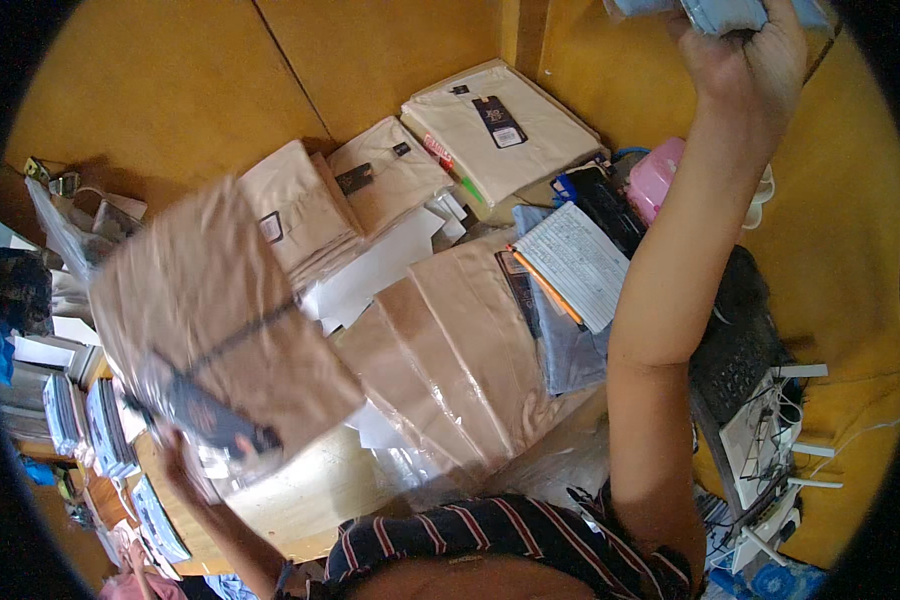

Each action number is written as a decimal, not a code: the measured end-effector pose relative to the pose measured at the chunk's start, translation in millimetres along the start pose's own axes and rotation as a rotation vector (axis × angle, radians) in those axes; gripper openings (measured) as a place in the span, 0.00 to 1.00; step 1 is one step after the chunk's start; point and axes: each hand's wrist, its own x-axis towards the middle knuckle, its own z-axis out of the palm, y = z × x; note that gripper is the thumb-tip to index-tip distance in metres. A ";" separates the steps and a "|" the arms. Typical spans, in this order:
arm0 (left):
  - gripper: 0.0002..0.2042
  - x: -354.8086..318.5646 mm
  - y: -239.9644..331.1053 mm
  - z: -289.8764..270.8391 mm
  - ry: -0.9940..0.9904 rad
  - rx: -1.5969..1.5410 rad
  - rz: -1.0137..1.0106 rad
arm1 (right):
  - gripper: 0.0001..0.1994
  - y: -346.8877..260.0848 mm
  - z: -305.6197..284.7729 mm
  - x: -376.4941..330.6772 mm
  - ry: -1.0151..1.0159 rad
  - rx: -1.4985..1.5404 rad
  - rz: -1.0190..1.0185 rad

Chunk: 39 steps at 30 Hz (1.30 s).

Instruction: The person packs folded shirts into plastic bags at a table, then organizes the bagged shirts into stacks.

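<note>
Closed on the edge of a folded tan garment in a clear plastic bag, my left hand holds it tilted above the desk at the left. A dark tag shows on the bagged garment, and motion smears it. Up at the top right edge, my right hand is raised with its fingers around a light-blue folded bundle, partly cut off by the picture's rim; I cannot make out its kind. Between my arms, several tan bagged garments lie overlapping on the desk.
Stacks of cream and tan garments with dark tags line the wall. A written notepad with an orange pencil lies on blue cloth. A pink container, a dark telephone and cables sit at the right. Another person's hand shows lower left.
</note>
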 end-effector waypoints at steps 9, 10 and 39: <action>0.15 -106.1 -118.4 -174.9 0.129 0.237 -0.522 | 0.21 47.2 -46.0 -21.6 0.333 -0.111 0.067; 0.16 -103.3 -121.5 -176.4 0.090 0.326 -0.569 | 0.21 56.9 -60.7 -31.4 0.438 -0.158 0.104; 0.28 -131.7 -85.4 201.3 -0.516 -0.097 -0.376 | 0.33 11.4 36.4 -348.1 -0.604 -1.704 0.778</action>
